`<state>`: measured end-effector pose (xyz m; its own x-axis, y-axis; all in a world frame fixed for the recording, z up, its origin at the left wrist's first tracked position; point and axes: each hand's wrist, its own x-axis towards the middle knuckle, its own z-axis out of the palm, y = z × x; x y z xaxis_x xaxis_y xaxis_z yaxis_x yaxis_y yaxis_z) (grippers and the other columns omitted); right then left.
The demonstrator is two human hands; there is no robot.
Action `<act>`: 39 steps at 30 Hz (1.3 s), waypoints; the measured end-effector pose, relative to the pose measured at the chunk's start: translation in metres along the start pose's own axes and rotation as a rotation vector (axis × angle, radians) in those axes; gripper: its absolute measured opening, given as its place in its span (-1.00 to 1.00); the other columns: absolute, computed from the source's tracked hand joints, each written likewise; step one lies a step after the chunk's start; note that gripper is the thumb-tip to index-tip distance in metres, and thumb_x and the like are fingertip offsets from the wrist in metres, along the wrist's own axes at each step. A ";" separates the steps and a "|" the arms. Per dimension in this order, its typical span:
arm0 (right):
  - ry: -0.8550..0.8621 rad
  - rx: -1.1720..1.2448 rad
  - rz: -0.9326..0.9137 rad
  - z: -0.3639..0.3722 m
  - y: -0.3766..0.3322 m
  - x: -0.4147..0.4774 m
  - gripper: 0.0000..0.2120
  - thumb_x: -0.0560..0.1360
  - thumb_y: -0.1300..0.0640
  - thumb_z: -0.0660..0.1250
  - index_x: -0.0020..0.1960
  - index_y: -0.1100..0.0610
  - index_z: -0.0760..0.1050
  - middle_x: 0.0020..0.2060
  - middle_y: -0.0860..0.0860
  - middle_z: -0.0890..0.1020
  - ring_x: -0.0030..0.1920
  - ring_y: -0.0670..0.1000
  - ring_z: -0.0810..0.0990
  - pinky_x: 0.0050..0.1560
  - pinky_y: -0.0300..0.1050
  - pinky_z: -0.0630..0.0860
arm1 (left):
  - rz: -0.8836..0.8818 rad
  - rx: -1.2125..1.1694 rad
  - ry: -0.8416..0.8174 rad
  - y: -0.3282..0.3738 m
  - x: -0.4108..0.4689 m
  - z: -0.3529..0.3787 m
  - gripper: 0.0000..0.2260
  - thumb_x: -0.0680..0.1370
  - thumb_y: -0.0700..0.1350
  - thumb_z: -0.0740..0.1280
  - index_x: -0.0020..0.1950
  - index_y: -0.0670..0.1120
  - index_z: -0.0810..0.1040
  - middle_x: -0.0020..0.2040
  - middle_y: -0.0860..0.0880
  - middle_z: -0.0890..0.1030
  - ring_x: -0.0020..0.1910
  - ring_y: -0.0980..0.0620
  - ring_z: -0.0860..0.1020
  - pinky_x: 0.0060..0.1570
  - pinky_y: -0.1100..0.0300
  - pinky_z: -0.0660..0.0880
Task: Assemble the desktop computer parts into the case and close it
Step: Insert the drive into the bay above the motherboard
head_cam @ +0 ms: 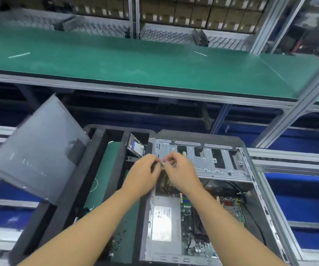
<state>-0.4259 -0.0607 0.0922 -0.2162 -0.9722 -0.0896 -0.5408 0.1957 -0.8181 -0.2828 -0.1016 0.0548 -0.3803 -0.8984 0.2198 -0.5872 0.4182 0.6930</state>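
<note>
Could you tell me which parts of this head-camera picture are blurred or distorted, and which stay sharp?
In the head view, the side panel and the far shelves are smeared by motion blur; the green bench bows from wide-angle distortion; both hands and the open case read fairly sharp, under even light.

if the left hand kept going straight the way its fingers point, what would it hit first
Most likely the right hand: the left hand points up and to the right, fingertips nearly meeting the other's over a small cable connector. Past that lies the case's metal drive cage, though depth is hard to judge.
</note>
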 end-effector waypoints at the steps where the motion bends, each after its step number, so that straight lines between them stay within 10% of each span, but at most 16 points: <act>1: -0.003 -0.005 -0.010 0.006 -0.006 0.005 -0.88 0.59 0.15 0.29 -0.05 -0.06 0.52 -0.18 -0.10 0.61 -0.23 -0.10 0.54 -0.19 -0.15 0.47 | -0.069 -0.038 0.028 -0.011 0.006 -0.005 -0.91 0.57 -0.10 0.27 -0.02 0.00 0.56 -0.11 0.14 0.56 -0.12 0.16 0.51 -0.10 0.27 0.43; 6: -0.013 -0.026 -0.015 0.038 -0.028 0.030 -0.81 0.57 0.22 0.25 -0.08 -0.06 0.52 -0.30 -0.12 0.56 -0.38 -0.16 0.44 -0.31 -0.26 0.38 | -0.522 -0.200 0.090 -0.079 0.039 -0.020 -0.94 0.53 -0.16 0.28 -0.07 0.00 0.52 -0.14 0.11 0.56 -0.09 0.05 0.54 -0.26 0.40 0.32; 13: -0.052 -0.118 -0.047 0.080 -0.059 0.071 -0.81 0.60 0.23 0.24 -0.02 -0.01 0.57 -0.21 -0.14 0.59 -0.17 -0.01 0.55 -0.12 -0.14 0.47 | -0.861 -0.312 0.051 -0.147 0.086 -0.010 -0.60 0.52 -0.15 0.29 0.29 -0.34 0.45 0.23 -0.31 0.55 0.13 -0.29 0.53 0.10 -0.04 0.46; 19: -0.315 -0.345 0.155 0.114 -0.065 0.113 -0.66 0.61 0.24 0.21 0.36 0.13 0.50 0.24 0.13 0.58 0.13 0.17 0.59 0.06 -0.07 0.51 | -0.932 -0.445 0.010 -0.181 0.111 0.000 -0.51 0.54 -0.13 0.39 0.43 -0.20 0.40 0.27 -0.14 0.58 0.24 -0.12 0.53 0.28 0.08 0.44; 26: -0.329 -0.187 0.427 0.145 -0.041 0.139 -0.58 0.58 0.21 0.22 0.43 0.17 0.32 0.19 0.15 0.58 0.06 0.16 0.60 -0.07 -0.06 0.51 | -0.935 -0.270 -0.025 -0.198 0.139 0.013 -0.63 0.50 0.01 0.47 0.21 -0.19 0.61 0.10 -0.17 0.66 0.12 -0.17 0.61 0.05 0.07 0.52; 30: -0.312 -0.110 0.474 0.151 -0.030 0.139 -0.51 0.59 0.17 0.25 0.51 0.15 0.29 0.33 0.11 0.53 0.26 0.14 0.56 0.21 -0.04 0.51 | -0.941 -0.146 -0.006 -0.203 0.145 0.018 -0.64 0.50 -0.06 0.44 -0.42 -0.09 0.38 -0.43 -0.09 0.43 -0.38 -0.11 0.41 -0.41 0.14 0.34; 39: -0.185 -0.027 0.447 0.146 -0.032 0.129 -0.61 0.59 0.15 0.25 0.41 0.08 0.34 0.21 0.01 0.50 0.16 0.05 0.52 0.05 -0.12 0.43 | -0.831 -0.190 0.036 -0.177 0.137 0.015 -0.88 0.42 -0.20 0.41 -0.28 -0.13 0.50 -0.30 -0.03 0.50 -0.33 -0.03 0.43 -0.40 0.20 0.33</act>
<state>-0.3173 -0.2108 0.0236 -0.2851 -0.7983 -0.5305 -0.4494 0.6002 -0.6617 -0.2416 -0.2971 -0.0481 0.1459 -0.9083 -0.3921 -0.5341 -0.4059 0.7416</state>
